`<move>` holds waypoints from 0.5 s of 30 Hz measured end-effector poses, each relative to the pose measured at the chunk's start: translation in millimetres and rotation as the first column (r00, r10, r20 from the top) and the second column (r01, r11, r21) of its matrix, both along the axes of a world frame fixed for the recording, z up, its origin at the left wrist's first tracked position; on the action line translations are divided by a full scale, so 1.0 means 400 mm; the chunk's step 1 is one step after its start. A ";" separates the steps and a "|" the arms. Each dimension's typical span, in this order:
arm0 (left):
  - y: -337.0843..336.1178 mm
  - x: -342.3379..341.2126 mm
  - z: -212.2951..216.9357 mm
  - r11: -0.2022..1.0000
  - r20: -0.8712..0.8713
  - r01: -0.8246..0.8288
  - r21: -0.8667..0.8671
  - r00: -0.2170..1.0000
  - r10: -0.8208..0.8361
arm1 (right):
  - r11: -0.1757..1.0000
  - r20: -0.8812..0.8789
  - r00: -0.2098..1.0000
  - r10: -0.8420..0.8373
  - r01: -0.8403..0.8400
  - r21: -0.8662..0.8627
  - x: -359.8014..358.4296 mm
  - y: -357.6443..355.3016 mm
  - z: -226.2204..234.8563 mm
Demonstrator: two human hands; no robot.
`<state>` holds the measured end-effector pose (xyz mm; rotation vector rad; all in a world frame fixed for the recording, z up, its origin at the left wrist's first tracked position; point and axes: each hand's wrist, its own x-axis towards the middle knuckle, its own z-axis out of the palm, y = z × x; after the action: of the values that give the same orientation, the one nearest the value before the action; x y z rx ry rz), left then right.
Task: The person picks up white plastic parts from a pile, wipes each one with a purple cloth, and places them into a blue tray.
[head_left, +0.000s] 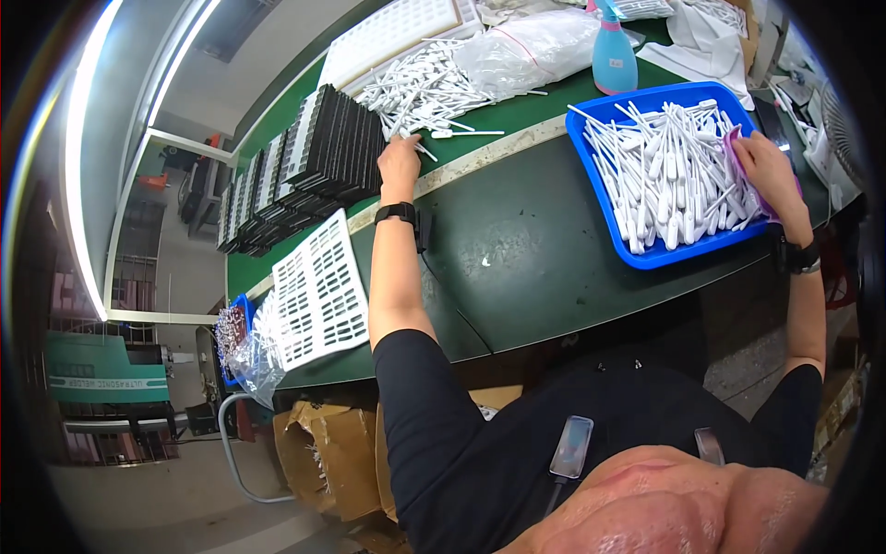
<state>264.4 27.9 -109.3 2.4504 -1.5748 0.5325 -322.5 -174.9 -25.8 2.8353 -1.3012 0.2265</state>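
Left hand [399, 166] is touching loose sticks [415, 88] at upper centre, beside black trays [334, 148]; whether it is grasping any, I cannot tell. Right hand [771, 173] is clutching a purple cloth [736, 155] at the right edge of a blue tray [648, 258], upper right, where more sticks [669, 175] are lying.

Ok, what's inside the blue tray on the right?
The blue tray holds a heap of slender white sticks with thicker ends. The heap covers most of the bottom; whatever lies beneath cannot be seen.
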 end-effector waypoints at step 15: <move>-0.098 -0.274 0.181 0.820 -0.797 -0.128 -0.558 0.358 -0.487 | 0.396 0.937 0.033 -0.347 -0.901 0.179 0.221 0.036 0.075</move>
<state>155.0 -11.2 -37.0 1.5053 -0.9376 -0.4195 -234.1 -160.4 4.1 3.7570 -0.1688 2.9093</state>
